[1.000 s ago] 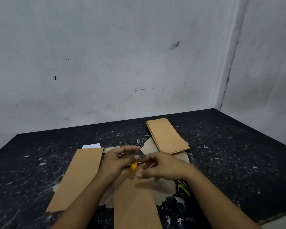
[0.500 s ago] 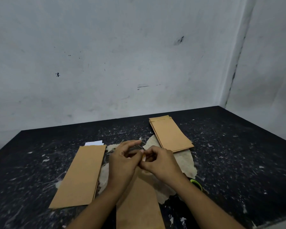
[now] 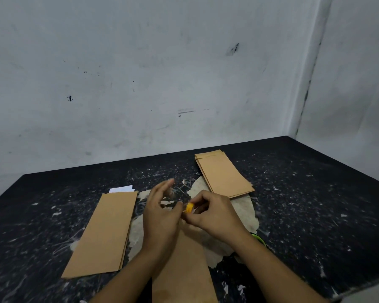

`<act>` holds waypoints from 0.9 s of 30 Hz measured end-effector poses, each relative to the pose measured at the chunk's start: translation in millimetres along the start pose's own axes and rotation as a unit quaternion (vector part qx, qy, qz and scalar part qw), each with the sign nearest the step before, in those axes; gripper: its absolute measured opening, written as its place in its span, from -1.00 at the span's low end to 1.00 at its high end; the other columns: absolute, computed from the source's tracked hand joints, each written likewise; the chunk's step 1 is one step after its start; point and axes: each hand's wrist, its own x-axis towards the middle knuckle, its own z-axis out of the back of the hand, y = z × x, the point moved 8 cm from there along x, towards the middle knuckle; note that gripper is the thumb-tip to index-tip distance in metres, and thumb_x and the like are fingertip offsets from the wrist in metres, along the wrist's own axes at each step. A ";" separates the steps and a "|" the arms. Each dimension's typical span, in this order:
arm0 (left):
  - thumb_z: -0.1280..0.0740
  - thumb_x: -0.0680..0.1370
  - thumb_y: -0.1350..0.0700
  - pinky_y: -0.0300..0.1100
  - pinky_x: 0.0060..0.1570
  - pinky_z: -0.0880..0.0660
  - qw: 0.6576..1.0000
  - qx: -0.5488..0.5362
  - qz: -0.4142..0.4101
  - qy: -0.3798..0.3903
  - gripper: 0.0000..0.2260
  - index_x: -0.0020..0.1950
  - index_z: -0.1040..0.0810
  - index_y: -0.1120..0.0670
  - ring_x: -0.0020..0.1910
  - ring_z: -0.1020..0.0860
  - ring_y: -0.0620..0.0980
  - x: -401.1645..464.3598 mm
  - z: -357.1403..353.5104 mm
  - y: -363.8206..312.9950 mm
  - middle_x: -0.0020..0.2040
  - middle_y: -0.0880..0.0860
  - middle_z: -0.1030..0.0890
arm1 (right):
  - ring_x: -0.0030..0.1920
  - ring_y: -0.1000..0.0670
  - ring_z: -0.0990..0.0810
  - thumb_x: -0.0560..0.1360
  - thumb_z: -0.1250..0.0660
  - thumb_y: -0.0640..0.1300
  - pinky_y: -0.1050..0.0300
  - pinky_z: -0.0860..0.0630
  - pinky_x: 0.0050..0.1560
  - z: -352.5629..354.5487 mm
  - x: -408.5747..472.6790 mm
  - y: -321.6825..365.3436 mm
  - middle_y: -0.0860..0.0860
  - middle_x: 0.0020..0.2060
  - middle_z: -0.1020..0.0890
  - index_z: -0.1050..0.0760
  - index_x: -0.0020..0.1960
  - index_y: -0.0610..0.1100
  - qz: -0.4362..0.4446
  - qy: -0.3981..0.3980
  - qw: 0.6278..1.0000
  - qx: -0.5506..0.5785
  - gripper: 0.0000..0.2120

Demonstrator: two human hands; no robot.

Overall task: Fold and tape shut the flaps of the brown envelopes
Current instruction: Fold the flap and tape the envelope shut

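Observation:
A brown envelope (image 3: 184,265) lies lengthwise on the black table (image 3: 315,204) right in front of me, its far end hidden under my hands. My right hand (image 3: 214,213) grips a small tape roll with a yellow core (image 3: 189,207) above that end. My left hand (image 3: 160,213) meets it from the left. Its thumb and a finger pinch the clear tape end beside the roll, and its index finger points up, blurred. A stack of brown envelopes (image 3: 105,232) lies to the left. Another stack of envelopes (image 3: 223,176) lies at the back right.
A white slip of paper (image 3: 122,189) peeks out behind the left stack. A worn beige patch (image 3: 243,206) covers the table's middle. A green-rimmed object (image 3: 259,239) shows behind my right forearm. Grey walls close the back and right sides.
The yellow tape roll, hidden between my fingers half a second ago, shows again in my right hand. My left index finger has lifted and spread away from the roll.

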 end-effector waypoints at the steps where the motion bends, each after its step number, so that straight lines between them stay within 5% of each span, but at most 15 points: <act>1: -0.42 0.47 0.35 -0.54 -0.14 -0.42 1.000 -0.007 0.006 0.005 -0.49 0.30 -0.54 -0.13 0.10 -0.49 -0.32 1.7 0.9 4.2 0.20 -0.22 -0.51 | -0.20 0.16 -0.65 0.34 -0.62 -0.04 0.25 -0.61 -0.20 2.1 0.5 -1.5 0.09 -0.23 -0.68 -0.61 -0.07 -0.01 -0.002 -0.003 1.000 -0.006 -0.75; 11: -0.39 0.57 0.22 -0.38 -0.07 -0.56 0.991 -0.126 0.040 -0.004 -0.86 0.11 -0.64 0.08 -0.05 -0.67 -0.21 17.3 18.3 6.4 -0.05 0.00 -0.72 | -0.20 0.07 -0.49 0.24 -0.64 0.07 0.14 -0.41 -0.27 24.3 5.0 -32.0 0.08 -0.15 -0.56 -0.39 -0.12 0.00 -0.067 0.034 0.986 -0.150 -0.55; 15: -0.33 0.59 0.29 -0.19 -0.01 -0.62 0.977 -0.199 0.073 -0.016 -0.90 0.09 -0.57 0.22 -0.07 -0.71 0.02 23.9 23.0 11.5 -0.11 0.12 -0.70 | -0.17 0.03 -0.49 0.15 -0.64 0.10 0.06 -0.42 -0.24 25.2 1.8 -42.6 0.06 -0.14 -0.56 -0.37 -0.13 0.00 -0.096 0.101 0.970 -0.202 -0.48; 21: -0.26 0.58 0.39 -0.09 0.01 -0.66 0.959 -0.255 0.122 -0.011 -0.88 0.01 -0.51 0.20 -0.16 -0.70 0.10 27.2 23.4 20.7 -0.17 0.26 -0.65 | 0.00 0.08 -0.42 0.15 -0.65 0.20 0.13 -0.45 -0.07 21.9 1.4 -34.5 0.10 -0.03 -0.47 -0.39 -0.11 0.03 -0.052 0.158 0.956 -0.243 -0.45; 24: -0.21 0.59 0.40 -0.11 -0.10 -0.67 0.955 -0.264 0.133 0.010 -0.83 -0.04 -0.49 0.16 -0.18 -0.70 0.12 24.6 18.1 20.7 -0.22 0.24 -0.66 | 0.03 0.09 -0.48 0.26 -0.61 0.22 0.16 -0.50 -0.08 17.4 6.1 -19.7 0.09 0.01 -0.51 -0.45 -0.02 0.03 -0.031 0.168 0.972 -0.159 -0.51; 27: -0.19 0.59 0.40 -0.13 -0.18 -0.63 0.957 -0.257 0.132 0.038 -0.82 -0.05 -0.49 0.15 -0.18 -0.69 0.12 22.7 13.2 17.9 -0.24 0.19 -0.64 | 0.05 -0.06 -0.65 0.39 -0.55 0.15 -0.08 -0.59 0.10 6.8 14.9 -6.6 -0.04 0.04 -0.65 -0.54 0.10 -0.04 -0.060 0.177 0.982 0.036 -0.59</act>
